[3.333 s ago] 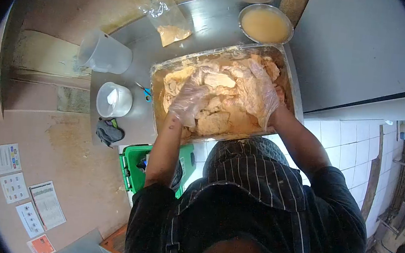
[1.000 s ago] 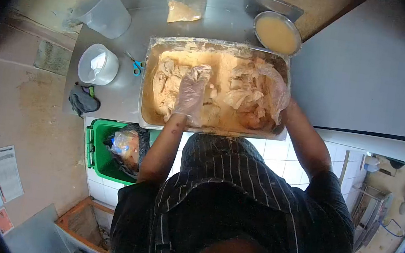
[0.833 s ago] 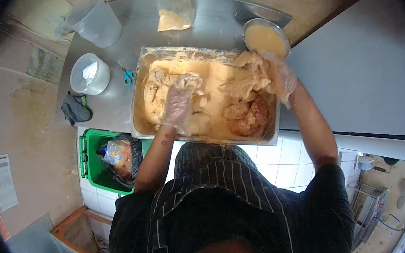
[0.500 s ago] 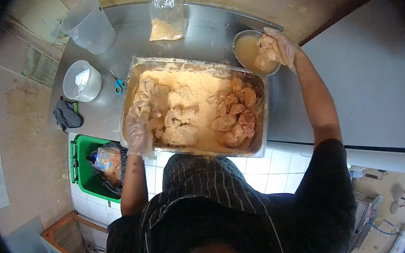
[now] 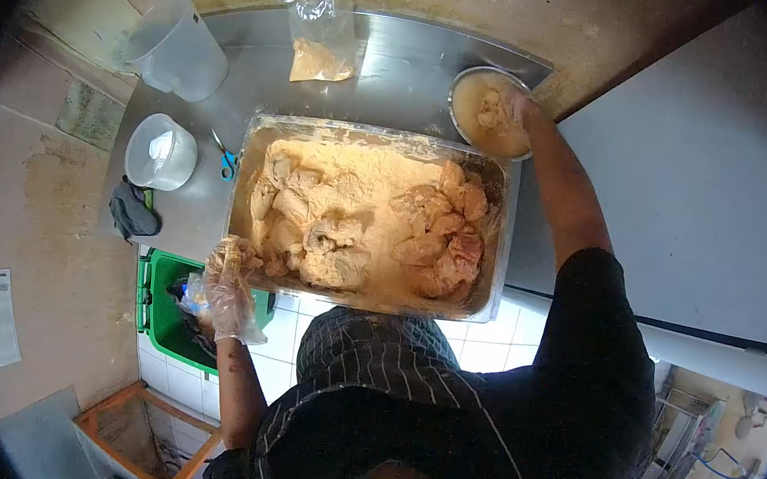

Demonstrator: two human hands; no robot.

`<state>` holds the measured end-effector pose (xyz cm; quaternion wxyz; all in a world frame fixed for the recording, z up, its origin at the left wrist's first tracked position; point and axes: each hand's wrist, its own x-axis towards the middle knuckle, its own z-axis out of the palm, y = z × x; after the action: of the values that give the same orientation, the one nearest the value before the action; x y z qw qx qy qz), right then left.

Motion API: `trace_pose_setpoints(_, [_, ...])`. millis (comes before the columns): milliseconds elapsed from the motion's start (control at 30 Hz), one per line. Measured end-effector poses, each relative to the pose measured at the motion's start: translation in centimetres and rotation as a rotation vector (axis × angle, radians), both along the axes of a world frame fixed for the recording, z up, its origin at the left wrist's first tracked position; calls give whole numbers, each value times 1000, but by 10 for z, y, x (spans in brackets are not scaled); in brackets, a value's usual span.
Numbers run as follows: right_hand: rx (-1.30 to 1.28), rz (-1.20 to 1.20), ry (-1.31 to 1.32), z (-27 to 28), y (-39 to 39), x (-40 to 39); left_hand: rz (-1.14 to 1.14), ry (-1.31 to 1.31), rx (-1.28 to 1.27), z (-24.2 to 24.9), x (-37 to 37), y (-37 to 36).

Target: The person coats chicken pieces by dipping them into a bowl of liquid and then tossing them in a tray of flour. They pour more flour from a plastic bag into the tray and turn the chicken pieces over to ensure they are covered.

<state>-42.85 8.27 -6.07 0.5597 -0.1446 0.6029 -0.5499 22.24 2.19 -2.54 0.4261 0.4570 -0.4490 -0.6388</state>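
Note:
A large metal tray [image 5: 368, 301] holds pale flour, with floured chicken pieces [image 5: 332, 243] on the left and redder chicken pieces [image 5: 454, 238] on the right. My left hand [image 5: 231, 287], in a clear plastic glove caked with flour, is at the tray's lower left corner with its fingers curled; what they hold, if anything, is hard to make out. At the back right, my right hand [image 5: 516, 106] reaches into a round bowl [image 5: 469, 136] of cloudy liquid. Chicken lies at its fingers in the liquid, which partly hide from view.
On the metal table stand a clear jug [image 5: 183, 55], a white tub [image 5: 161, 153], blue scissors [image 5: 227, 159], a dark cloth [image 5: 134, 211] and a bag of orange powder [image 5: 320, 60]. A green bin [image 5: 170, 329] is below left.
My right hand has gone down into the bowl with the chicken it held above it. My left hand has moved left and down, from the floured pieces to the tray's corner.

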Motion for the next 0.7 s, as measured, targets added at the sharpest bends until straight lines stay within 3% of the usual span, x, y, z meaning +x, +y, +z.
trace_pose_setpoints(367, [4,-3,17,-29,-24,-3,92,74,75,12,-8,15])
trace_pose_setpoints(567, [-65,-32,98,-54,-32,-45,30,58,-10,8,-2,16])
trace_pose_setpoints(667, [80,-199,-68,81,-11,52,34,96,-13,8,-1,17])
trace_pose_setpoints(700, [79,-200,-64,85,-11,51,40,69,-17,8,-1,17])
